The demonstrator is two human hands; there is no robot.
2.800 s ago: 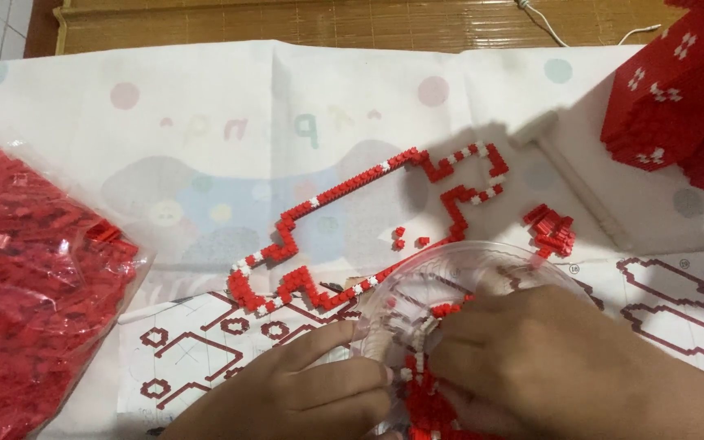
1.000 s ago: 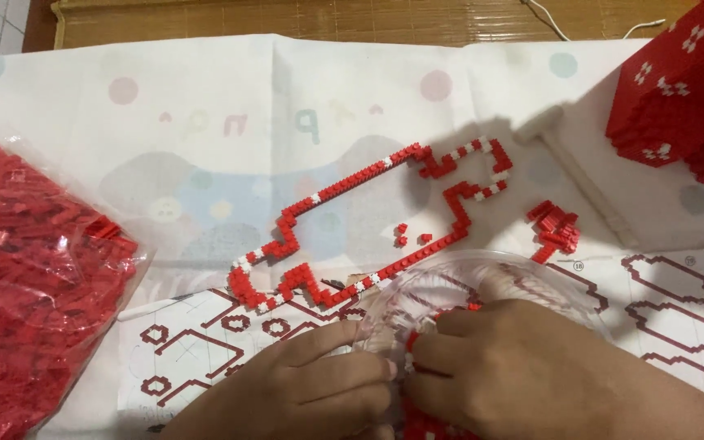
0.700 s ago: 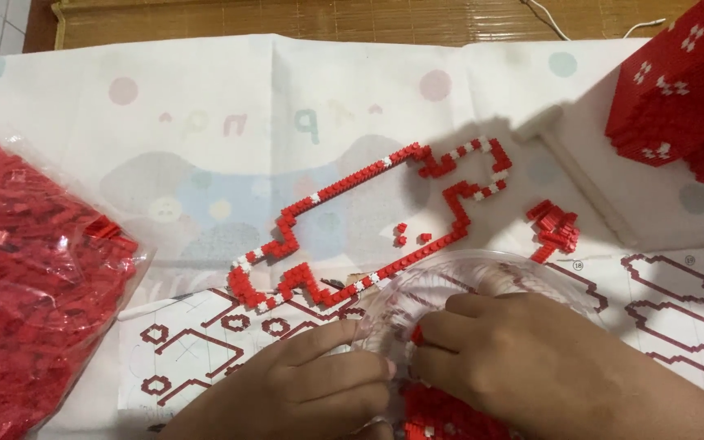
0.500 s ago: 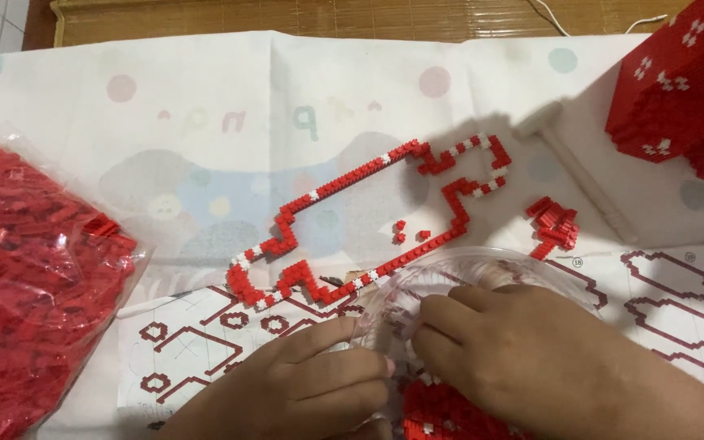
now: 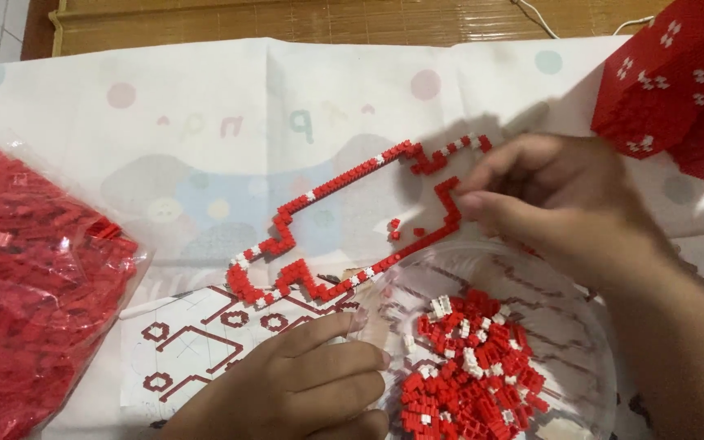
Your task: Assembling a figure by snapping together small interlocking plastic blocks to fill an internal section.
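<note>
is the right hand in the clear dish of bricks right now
No, the right hand is above the clear dish, fingertips at the red brick outline.

the left hand [image 5: 303, 387] lies flat and low, palm down, fingers stretched toward the right and held together. the right hand [image 5: 556, 208] is higher, its fingers curled and pinched together, pointing to the left.
</note>
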